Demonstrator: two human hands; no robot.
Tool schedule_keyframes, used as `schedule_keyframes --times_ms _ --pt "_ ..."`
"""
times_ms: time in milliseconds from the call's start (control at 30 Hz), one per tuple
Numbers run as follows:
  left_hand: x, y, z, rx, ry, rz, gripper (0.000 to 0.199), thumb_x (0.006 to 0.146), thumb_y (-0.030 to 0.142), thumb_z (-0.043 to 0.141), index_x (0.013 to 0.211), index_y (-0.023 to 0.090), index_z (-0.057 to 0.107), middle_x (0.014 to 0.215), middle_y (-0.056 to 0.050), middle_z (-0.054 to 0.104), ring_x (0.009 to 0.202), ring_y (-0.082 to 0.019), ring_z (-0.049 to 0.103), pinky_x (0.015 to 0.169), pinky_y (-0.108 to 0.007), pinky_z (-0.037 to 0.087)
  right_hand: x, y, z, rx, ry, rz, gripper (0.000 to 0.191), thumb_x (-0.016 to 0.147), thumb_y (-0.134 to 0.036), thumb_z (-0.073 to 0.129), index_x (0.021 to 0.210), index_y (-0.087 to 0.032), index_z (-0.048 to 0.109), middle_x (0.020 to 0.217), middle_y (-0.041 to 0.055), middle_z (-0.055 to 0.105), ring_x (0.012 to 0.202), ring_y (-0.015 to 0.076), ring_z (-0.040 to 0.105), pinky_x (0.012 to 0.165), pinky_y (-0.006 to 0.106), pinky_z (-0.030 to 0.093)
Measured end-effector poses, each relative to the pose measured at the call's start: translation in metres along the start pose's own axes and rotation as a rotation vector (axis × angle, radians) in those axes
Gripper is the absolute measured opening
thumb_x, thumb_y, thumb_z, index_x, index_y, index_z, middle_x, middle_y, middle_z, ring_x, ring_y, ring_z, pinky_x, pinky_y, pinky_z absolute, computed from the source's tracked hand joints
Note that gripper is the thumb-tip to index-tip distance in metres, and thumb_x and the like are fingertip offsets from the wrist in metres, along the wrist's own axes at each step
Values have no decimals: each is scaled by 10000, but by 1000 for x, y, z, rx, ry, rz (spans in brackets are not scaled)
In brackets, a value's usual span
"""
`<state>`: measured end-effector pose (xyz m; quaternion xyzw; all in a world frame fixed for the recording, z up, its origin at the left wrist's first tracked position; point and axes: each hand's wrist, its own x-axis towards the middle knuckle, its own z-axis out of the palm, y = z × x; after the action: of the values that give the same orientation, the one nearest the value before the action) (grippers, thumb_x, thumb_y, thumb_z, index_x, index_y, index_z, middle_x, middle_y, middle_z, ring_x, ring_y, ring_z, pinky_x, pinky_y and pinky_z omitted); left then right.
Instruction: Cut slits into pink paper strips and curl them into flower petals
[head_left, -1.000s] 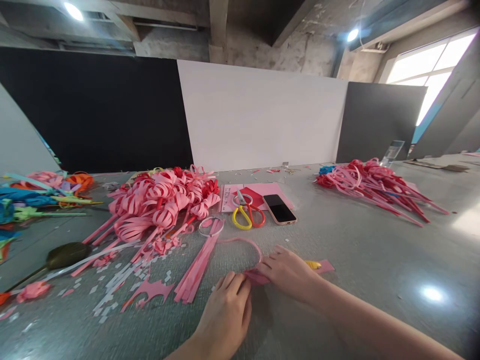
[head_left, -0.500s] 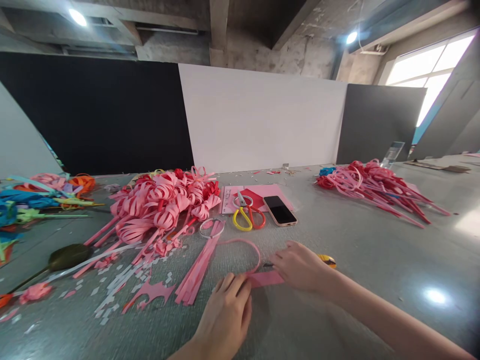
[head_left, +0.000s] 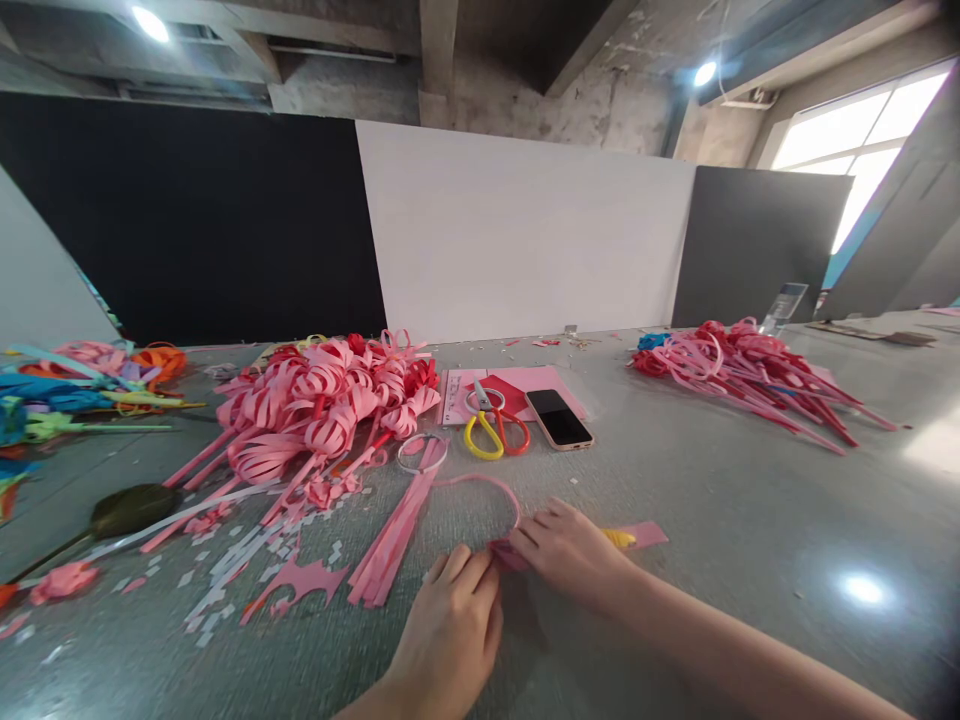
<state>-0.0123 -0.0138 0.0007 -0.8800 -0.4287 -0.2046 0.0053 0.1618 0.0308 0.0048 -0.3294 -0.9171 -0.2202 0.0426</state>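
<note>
A pink paper strip [head_left: 510, 554] lies flat on the table between my two hands. My left hand [head_left: 452, 622] has its fingers together on the strip's left end. My right hand [head_left: 574, 555] is close by, its fingertips closed on the same strip. To the right of my right hand, a yellow-handled cutter [head_left: 619, 538] shows partly, beside a pink paper end [head_left: 651, 534]. A thin pink strip [head_left: 487, 482] curves from the bundle of pink strips [head_left: 394, 535] to my fingertips. What lies under my right palm is hidden.
Scissors [head_left: 496, 430] and a phone [head_left: 559, 419] lie ahead, partly over pink paper [head_left: 541, 380]. A white tape ring [head_left: 422, 455] sits left of them. Curled pink paper flowers [head_left: 322, 400] and scraps cover the left; more pink and red strips [head_left: 750, 375] lie right.
My right hand has moved left, close to my left hand. The cutter's blade is now hidden, and a pink end shows beyond its handle. My left hand has barely moved.
</note>
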Motion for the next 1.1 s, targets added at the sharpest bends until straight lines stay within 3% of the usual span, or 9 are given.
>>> schedule_keyframes --times_ms 367,767,1100 --pt "1 2 -1 -6 -20 -17 280 727 18 432 914 171 573 892 -46 571 873 -215 493 774 -391 453 2 0 -5 4 -27 -7 51 798 -140 483 814 -186 497 759 -10 622 688 151 566 633 284 364" --pt "1 1 -2 -18 2 -3 281 756 30 403 931 177 567 866 -45 562 830 -208 498 725 -378 463 -8 18 -2 35 -84 67 82 757 -105 494 788 -181 492 703 2 632 651 162 584 651 293 344" --pt "0 1 -2 42 3 18 285 740 15 428 934 159 580 942 -52 582 860 -216 503 745 -379 465 -9 10 4 25 -3 34 71 766 -121 463 790 -172 507 710 9 613 651 160 553 638 296 334"
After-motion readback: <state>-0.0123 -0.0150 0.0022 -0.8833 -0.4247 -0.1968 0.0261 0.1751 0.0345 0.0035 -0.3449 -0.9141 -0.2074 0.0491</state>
